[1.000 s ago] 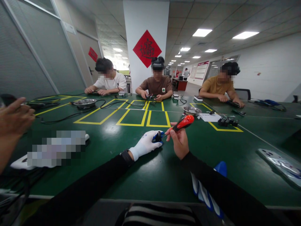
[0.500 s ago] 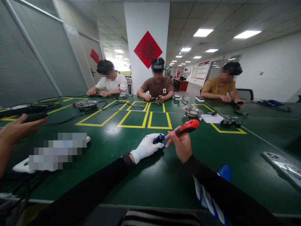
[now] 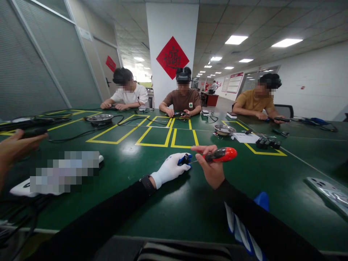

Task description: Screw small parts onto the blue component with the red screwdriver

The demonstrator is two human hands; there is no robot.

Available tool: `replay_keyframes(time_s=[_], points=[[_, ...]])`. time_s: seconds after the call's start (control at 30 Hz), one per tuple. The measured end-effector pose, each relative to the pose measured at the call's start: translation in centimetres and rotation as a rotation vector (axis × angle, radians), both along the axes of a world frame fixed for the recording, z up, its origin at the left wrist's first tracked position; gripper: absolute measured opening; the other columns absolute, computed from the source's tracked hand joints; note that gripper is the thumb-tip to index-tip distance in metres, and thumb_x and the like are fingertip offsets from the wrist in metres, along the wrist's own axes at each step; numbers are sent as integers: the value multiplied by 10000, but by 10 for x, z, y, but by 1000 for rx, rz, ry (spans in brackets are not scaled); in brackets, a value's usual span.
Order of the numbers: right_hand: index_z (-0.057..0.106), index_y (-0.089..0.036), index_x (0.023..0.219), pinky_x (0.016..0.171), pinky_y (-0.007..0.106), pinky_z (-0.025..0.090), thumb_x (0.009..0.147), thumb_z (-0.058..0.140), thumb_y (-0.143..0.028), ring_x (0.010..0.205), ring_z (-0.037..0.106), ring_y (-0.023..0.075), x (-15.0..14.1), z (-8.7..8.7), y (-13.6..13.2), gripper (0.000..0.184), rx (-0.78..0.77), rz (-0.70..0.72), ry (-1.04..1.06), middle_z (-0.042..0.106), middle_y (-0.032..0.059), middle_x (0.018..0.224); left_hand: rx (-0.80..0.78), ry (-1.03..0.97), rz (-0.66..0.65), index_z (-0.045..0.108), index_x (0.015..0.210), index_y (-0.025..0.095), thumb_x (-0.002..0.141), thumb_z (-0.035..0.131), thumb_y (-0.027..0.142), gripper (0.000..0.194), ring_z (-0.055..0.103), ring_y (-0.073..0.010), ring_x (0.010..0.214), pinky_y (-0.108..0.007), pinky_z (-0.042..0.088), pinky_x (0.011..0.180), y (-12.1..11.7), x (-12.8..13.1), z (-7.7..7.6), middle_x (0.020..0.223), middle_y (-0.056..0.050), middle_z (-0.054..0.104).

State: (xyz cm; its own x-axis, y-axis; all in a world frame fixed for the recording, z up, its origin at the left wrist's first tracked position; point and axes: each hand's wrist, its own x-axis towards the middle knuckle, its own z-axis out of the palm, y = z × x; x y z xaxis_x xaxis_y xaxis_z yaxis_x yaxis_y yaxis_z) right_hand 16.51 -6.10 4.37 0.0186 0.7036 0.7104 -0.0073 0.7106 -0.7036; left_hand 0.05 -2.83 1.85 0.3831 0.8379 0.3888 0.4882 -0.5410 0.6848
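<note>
My left hand (image 3: 172, 168), in a white glove with blue on the palm side, rests on the green table (image 3: 152, 203). Its fingers are closed around a small black part (image 3: 186, 159) with a round metallic top; most of that part is hidden by the glove. My right hand (image 3: 212, 168) is bare and grips a red and black screwdriver (image 3: 223, 154). The handle lies almost level, pointing right, and the thin shaft runs left to the black part. Whether the tip sits in a screw cannot be made out. A white and blue glove (image 3: 241, 228) lies partly under my right forearm.
A phone (image 3: 326, 194) lies at right, and a blurred white device (image 3: 21, 188) at left. Metal bowls (image 3: 225, 129), a paper sheet (image 3: 246, 137) and several black parts (image 3: 268, 143) stand farther back. A neighbour's hand (image 3: 16, 148) holds a dark object. Three people sit opposite.
The screwdriver handle has tipped down from a slanted pose to nearly level, and my right hand has shifted slightly right. My left hand keeps its hold. The neighbour's hand at left has lowered.
</note>
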Motion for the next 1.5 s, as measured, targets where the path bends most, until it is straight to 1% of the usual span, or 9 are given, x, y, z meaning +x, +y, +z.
replay_keyframes(time_s=[0.17, 0.33, 0.47, 0.6, 0.7, 0.87, 1.0, 1.2, 1.5], points=[[447, -257, 1048, 568, 267, 462, 865, 587, -300, 489, 472, 89, -5, 4, 1, 234, -110, 241, 37, 524, -72, 674, -9, 19, -19, 660, 969, 171, 758, 598, 261, 238, 605, -168, 787, -253, 480, 738, -7, 4, 7, 909, -15, 675], [485, -246, 1156, 839, 359, 486, 929, 442, -375, 882, 578, 164, -2, 0, 4, 264, -71, 175, 7, 544, 33, 980, -27, 24, 5, 644, 1069, 187, 768, 596, 288, 321, 602, -166, 739, -252, 481, 698, -10, 8, 9, 875, -9, 678], [535, -225, 1100, 981, 414, 429, 873, 559, -352, 1132, 519, 222, 4, 2, 7, 261, -14, 72, -61, 492, 93, 1274, -10, 22, 6, 631, 1115, 181, 761, 605, 288, 371, 599, -172, 746, -264, 479, 710, -8, 8, 7, 890, -17, 680], [535, -219, 1005, 850, 374, 499, 880, 557, -306, 866, 615, 167, 1, 3, 8, 154, -51, 229, -34, 592, 55, 1041, -3, 6, -22, 648, 1013, 164, 772, 589, 284, 276, 591, -167, 749, -261, 472, 709, -7, 8, 5, 870, -16, 672], [487, -252, 1059, 699, 305, 503, 897, 529, -303, 610, 535, 101, -3, 0, 8, 175, -52, 264, 30, 523, -29, 806, 11, 4, -36, 646, 927, 167, 770, 583, 267, 196, 583, -165, 762, -259, 465, 727, -7, 8, 5, 853, -5, 664], [473, -246, 1179, 802, 343, 496, 925, 430, -391, 735, 555, 125, -2, -2, 7, 296, -76, 175, 54, 517, 26, 1000, 45, 18, -18, 651, 990, 186, 761, 602, 283, 254, 585, -188, 851, -283, 461, 797, -7, 8, 5, 928, -9, 664], [513, -225, 1101, 872, 354, 474, 850, 589, -333, 871, 595, 158, 1, 3, 6, 284, -64, 69, 68, 576, 43, 1032, 20, 27, 1, 656, 1020, 179, 758, 603, 292, 290, 596, -201, 842, -300, 476, 782, -7, 7, 5, 905, -19, 669], [445, -243, 842, 603, 284, 475, 862, 584, -278, 467, 492, 81, -4, 0, 6, 144, -64, 158, 193, 492, -79, 666, 19, -1, 10, 659, 1055, 177, 741, 617, 267, 329, 607, -214, 916, -317, 476, 860, -9, 7, 6, 962, -35, 683], [489, -214, 1174, 835, 410, 470, 918, 407, -387, 700, 589, 153, -6, -8, -2, 319, 19, 58, 139, 585, 44, 974, 15, 19, 5, 620, 1171, 200, 756, 608, 295, 426, 589, -232, 1025, -336, 453, 941, -6, 6, 4, 1099, -35, 666]])
